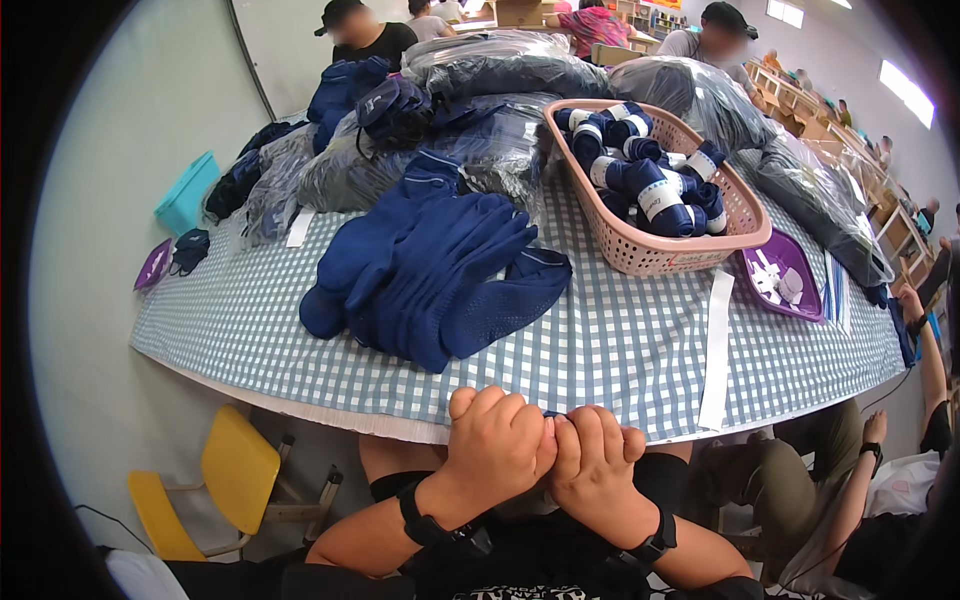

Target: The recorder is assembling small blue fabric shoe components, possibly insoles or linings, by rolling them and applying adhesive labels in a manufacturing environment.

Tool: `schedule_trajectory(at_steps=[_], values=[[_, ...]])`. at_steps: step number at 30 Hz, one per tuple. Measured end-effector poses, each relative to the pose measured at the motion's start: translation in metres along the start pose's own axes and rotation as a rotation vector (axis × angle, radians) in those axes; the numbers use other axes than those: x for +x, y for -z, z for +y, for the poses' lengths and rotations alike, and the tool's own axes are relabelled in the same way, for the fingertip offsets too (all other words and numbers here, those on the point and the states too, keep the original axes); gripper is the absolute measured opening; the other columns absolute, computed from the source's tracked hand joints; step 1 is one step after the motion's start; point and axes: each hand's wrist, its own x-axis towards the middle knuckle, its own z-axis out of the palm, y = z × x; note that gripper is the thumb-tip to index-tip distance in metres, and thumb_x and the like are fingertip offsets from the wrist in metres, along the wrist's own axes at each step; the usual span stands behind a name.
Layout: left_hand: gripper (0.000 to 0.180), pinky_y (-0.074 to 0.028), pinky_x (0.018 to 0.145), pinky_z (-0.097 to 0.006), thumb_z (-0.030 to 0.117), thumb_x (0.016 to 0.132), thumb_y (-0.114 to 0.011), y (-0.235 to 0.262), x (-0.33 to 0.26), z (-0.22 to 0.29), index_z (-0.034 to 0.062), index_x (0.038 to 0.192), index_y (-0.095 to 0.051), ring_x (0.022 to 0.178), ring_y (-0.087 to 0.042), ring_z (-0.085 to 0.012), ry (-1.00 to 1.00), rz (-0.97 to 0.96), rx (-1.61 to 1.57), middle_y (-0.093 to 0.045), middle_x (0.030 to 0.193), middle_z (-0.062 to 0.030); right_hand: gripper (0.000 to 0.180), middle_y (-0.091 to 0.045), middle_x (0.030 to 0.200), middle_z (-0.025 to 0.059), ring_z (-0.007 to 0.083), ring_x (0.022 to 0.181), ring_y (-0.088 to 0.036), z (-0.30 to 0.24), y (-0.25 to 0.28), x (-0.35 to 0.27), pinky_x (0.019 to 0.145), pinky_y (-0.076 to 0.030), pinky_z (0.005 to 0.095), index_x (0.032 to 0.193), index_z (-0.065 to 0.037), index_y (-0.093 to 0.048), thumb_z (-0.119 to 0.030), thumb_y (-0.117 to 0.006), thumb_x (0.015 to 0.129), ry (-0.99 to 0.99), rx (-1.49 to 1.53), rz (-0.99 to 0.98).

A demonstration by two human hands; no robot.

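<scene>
My left hand (497, 440) and my right hand (597, 455) meet at the near edge of the table, both with curled fingers. Between them only a sliver of dark blue fabric (551, 414) shows, pinched by both; the rest of it is hidden behind my fingers. Just beyond my hands lies a loose pile of navy blue socks (420, 265) on the checked tablecloth (610, 350). Farther right stands a pink plastic basket (650, 256) with several rolled navy bundles (655, 195), each wrapped in a white paper band.
Clear plastic bags of dark goods (500, 70) line the far side. A purple tray (815, 300) with white slips sits right of the basket, near a white strip (716, 350). A turquoise bin (187, 190) is far left, a yellow chair (240, 470) lower left. A co-worker's arm (855, 500) shows at right.
</scene>
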Motion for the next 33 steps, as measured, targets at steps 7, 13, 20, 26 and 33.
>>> schedule_trajectory(at_steps=[7, 13, 20, 26, 33], values=[[0.023, -0.031, 0.070, -0.043, 0.015, 0.080, -0.061, 0.005, -0.001, 0.008, 0.0112, 0.064, -0.046, 0.063, -0.046, -0.0261, 0.040, -0.038, -0.086, -0.047, 0.062, -0.0058, 0.005, -0.056, 0.081, 0.0010, 0.0171, 0.069, -0.050, 0.007, 0.001, 0.014, 0.072, -0.029, 0.0371, 0.088, -0.014, -0.056, -0.016, -0.059, 0.085, 0.001, 0.013, 0.040], [0.024, -0.031, 0.070, -0.042, 0.014, 0.081, -0.061, 0.012, -0.002, 0.015, 0.0115, 0.063, -0.045, 0.060, -0.046, -0.0262, 0.092, -0.063, -0.089, -0.045, 0.058, -0.0062, 0.006, -0.053, 0.075, -0.0004, 0.0164, 0.064, -0.048, 0.019, 0.000, 0.022, 0.070, -0.031, 0.0350, 0.082, -0.014, -0.055, -0.017, -0.060, 0.082, 0.079, 0.152, 0.021], [0.020, -0.033, 0.069, -0.040, 0.023, 0.087, -0.065, 0.032, -0.004, 0.019, 0.0064, 0.076, -0.061, 0.061, -0.050, -0.0253, 0.085, -0.106, -0.193, -0.054, 0.063, -0.0060, 0.009, -0.052, 0.075, -0.0001, 0.0163, 0.064, -0.048, 0.026, 0.012, 0.031, 0.069, -0.032, 0.0352, 0.081, -0.013, -0.054, -0.016, -0.061, 0.077, 0.110, 0.242, 0.007], [0.018, -0.037, 0.072, -0.039, 0.022, 0.087, -0.066, 0.037, -0.016, 0.021, 0.0041, 0.085, -0.066, 0.067, -0.055, -0.0255, 0.091, -0.231, -0.204, -0.060, 0.070, -0.0067, 0.012, -0.045, 0.069, 0.0000, 0.0170, 0.062, -0.046, 0.019, 0.019, 0.021, 0.067, -0.031, 0.0353, 0.077, -0.013, -0.052, -0.014, -0.063, 0.074, 0.129, 0.223, -0.062], [0.025, -0.040, 0.076, -0.039, 0.025, 0.086, -0.068, 0.050, -0.025, 0.029, 0.0011, 0.095, -0.067, 0.074, -0.059, -0.0252, 0.061, -0.335, -0.292, -0.063, 0.076, -0.0068, 0.016, -0.044, 0.065, 0.0004, 0.0170, 0.057, -0.045, 0.015, 0.039, 0.015, 0.064, -0.030, 0.0352, 0.075, -0.012, -0.053, -0.014, -0.068, 0.071, 0.123, 0.285, -0.089]])
